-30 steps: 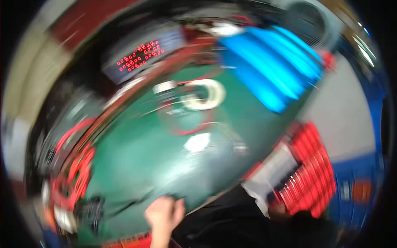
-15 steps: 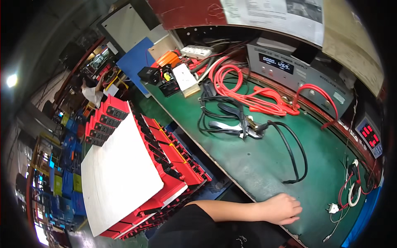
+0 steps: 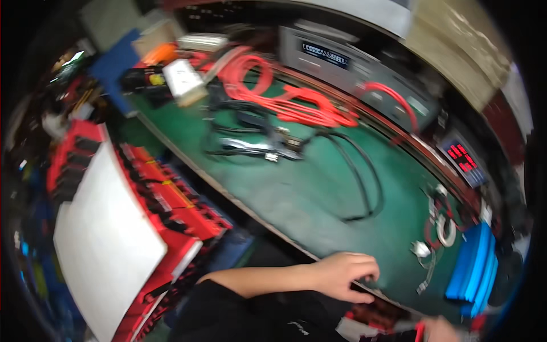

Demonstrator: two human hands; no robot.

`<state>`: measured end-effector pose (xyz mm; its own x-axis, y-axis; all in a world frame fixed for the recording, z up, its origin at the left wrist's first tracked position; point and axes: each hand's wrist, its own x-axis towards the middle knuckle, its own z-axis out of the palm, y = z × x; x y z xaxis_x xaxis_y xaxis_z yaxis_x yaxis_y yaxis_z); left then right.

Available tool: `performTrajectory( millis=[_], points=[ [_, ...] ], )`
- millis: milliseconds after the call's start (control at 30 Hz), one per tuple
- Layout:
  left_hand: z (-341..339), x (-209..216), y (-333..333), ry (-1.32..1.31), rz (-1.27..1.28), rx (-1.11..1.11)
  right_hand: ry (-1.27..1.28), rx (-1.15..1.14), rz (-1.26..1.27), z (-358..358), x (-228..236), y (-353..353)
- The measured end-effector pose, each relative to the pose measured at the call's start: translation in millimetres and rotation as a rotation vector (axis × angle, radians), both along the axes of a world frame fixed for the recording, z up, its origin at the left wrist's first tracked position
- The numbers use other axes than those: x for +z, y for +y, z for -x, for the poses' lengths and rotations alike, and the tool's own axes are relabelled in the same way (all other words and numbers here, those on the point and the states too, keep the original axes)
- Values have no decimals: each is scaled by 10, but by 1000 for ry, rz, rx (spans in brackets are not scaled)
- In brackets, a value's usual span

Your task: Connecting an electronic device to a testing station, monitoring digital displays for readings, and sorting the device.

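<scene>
My left hand (image 3: 346, 276) rests at the front edge of the green workbench (image 3: 273, 199). Its fingers are bent and the thumb stands apart, with nothing between them. Low at the right, my right hand (image 3: 441, 329) is smeared by motion and cut off by the picture's edge. Close beside it is a red and black object (image 3: 379, 316), partly hidden below the bench edge. Beyond my left hand lie a black cable (image 3: 373, 188) and a black-handled metal clamp (image 3: 248, 145). A coiled red cable (image 3: 250, 80) lies farther back.
A grey power supply (image 3: 347, 68) and a small meter with red digits (image 3: 460, 157) stand along the back. Blue panels or bins (image 3: 473, 268) stand at the right, near a white plug (image 3: 421, 249). On the left, a white sheet (image 3: 111, 233) covers stacked red-cased units (image 3: 171, 199).
The view has swung to the right, bringing in the blue panels and my right hand. My left hand has gone from loosely curled on the bench to thumb apart at its edge.
</scene>
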<state>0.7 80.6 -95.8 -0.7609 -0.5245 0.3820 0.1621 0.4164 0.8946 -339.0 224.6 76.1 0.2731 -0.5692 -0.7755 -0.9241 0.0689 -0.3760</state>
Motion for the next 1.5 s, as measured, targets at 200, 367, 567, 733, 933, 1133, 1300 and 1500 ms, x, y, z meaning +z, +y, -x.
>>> performTrajectory(
  millis=[200,367,567,733,933,1133,1300,1500],
  points=[
    [348,224,343,281,-168,-102,-419,-156,677,372,367,-565],
    [377,314,308,428,-412,145,-868,-209,821,-63,-17,-890],
    [33,359,-9,363,528,606,-801,-767,806,-53,-1016,-743],
    [-38,216,50,212,1013,627,-1229,-1445,53,-462,-1041,-507],
    [-140,261,20,342,707,410,-1067,-1606,144,-602,-1133,-675],
    [-461,88,-1124,115,-314,827,-1326,-1329,215,71,-1421,-830],
    [-62,-326,-2223,-123,238,845,-1143,-1068,395,-208,-1320,-1834],
    [126,-261,-2221,-174,376,630,-432,-832,308,-534,-1041,-2117]
  ],
)
